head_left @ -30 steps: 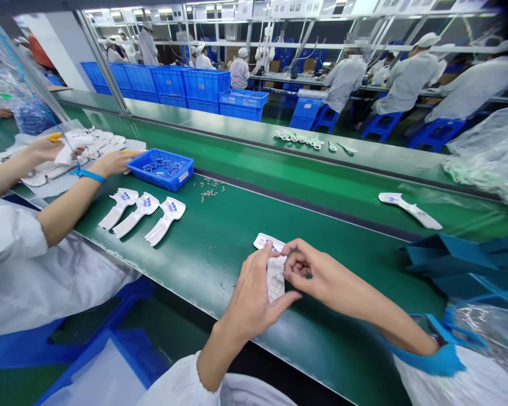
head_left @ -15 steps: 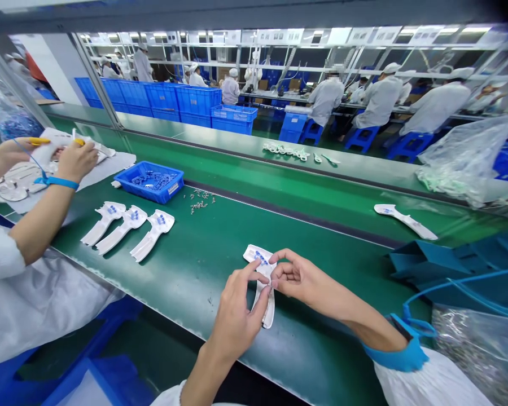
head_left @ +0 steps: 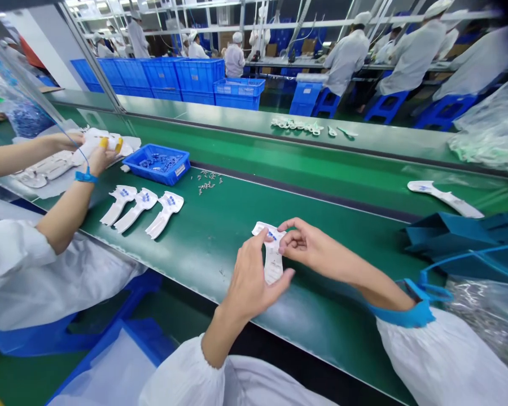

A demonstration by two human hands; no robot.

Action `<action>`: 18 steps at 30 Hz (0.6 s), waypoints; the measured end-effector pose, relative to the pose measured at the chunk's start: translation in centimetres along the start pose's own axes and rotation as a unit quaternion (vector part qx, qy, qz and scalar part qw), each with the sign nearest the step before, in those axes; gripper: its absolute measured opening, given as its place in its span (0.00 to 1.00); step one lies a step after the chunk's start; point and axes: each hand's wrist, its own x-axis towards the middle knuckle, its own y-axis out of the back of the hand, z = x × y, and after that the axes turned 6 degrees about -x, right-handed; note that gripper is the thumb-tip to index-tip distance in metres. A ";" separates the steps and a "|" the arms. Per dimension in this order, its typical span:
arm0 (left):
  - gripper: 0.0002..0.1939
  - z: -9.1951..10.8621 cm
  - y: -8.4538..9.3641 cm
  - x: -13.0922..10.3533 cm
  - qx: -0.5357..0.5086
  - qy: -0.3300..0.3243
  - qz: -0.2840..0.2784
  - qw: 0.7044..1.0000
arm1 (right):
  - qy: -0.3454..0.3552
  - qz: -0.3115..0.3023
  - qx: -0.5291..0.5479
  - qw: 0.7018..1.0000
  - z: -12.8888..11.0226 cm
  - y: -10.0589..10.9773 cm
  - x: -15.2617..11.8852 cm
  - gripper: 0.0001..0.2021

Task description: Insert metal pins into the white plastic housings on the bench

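A white curved plastic shell (head_left: 274, 265), wide at its head and with small blue parts in it, lies on the green bench between my hands. My left hand (head_left: 254, 276) is open at its left side, thumb stretched away and fingers by the shell's head. My right hand (head_left: 307, 245) has its fingers curled at the head's right edge, index and thumb gripping there; whether a small piece is also in the fingers is hidden. Three similar white shells (head_left: 138, 210) with blue parts lie in a row to the left.
A blue tray (head_left: 158, 179) of small blue parts stands behind the row, beside scattered small metal pieces (head_left: 207, 181). At left a co-worker's hands (head_left: 99, 155) hold a white part. Another white shell (head_left: 446, 198) lies at right, near teal bins (head_left: 461, 237) and a clear bag (head_left: 486, 310).
My left thumb and fingers have spread apart, away from the pinch by my right fingertips. The view has tilted down. The co-worker's hands have shifted with the white part.
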 end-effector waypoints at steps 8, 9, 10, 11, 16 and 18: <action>0.73 -0.1 -0.4 0.2 0.025 0.012 -0.112 0.993 | -0.039 -0.078 -0.190 0.978 -1.7 -0.1 1.4 0.12; 0.72 -0.1 -0.5 0.2 0.031 0.014 -0.117 0.993 | -0.043 -0.076 -0.215 0.973 -1.8 -0.3 1.4 0.12; 0.72 -0.2 -0.5 0.2 0.039 0.013 -0.120 0.992 | -0.047 -0.073 -0.237 0.968 -1.9 -0.4 1.5 0.11; 0.72 -0.3 -0.6 0.2 0.047 0.011 -0.123 0.991 | -0.049 -0.072 -0.255 0.963 -2.0 -0.4 1.4 0.11; 0.72 -0.5 -0.9 0.1 0.066 -0.003 -0.124 0.990 | -0.058 -0.109 -0.275 0.953 -2.5 0.0 1.4 0.11; 0.72 -0.5 -0.9 0.2 0.065 -0.004 -0.124 0.990 | -0.060 -0.128 -0.257 0.956 -2.6 0.1 1.4 0.12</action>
